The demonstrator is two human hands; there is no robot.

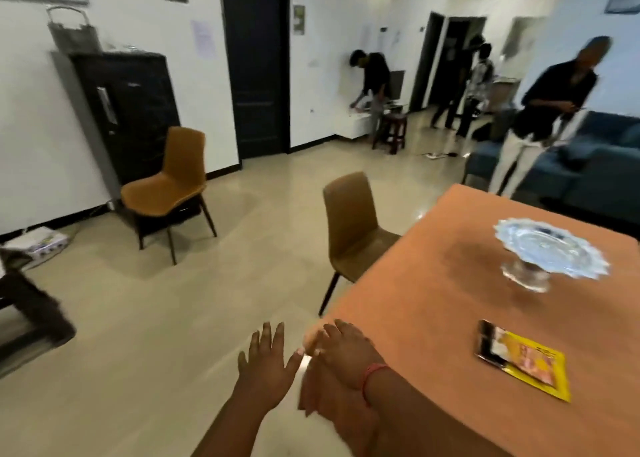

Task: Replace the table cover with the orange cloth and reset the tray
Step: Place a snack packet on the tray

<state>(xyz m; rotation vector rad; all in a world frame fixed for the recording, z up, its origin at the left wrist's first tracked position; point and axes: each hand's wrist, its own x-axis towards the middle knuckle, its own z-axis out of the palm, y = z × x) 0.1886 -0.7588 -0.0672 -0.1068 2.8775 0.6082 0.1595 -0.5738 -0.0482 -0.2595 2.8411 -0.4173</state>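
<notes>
The orange cloth [433,283] covers the table at the right. On it stands a glass footed tray [550,248], and nearer to me lies a yellow packet [526,359]. My right hand [343,349] rests flat on the near left corner of the cloth, fingers spread, with a red thread on the wrist. Just left of that corner, over the floor, my left hand [266,363] hovers with fingers apart and holds nothing. The cloth's corner hangs down below my right hand.
A brown chair [353,228] stands at the table's left side, another brown chair [173,183] by a dark cabinet [131,110]. Several people stand at the back right near a blue sofa [602,165]. A dark furniture edge [31,321] is at the left.
</notes>
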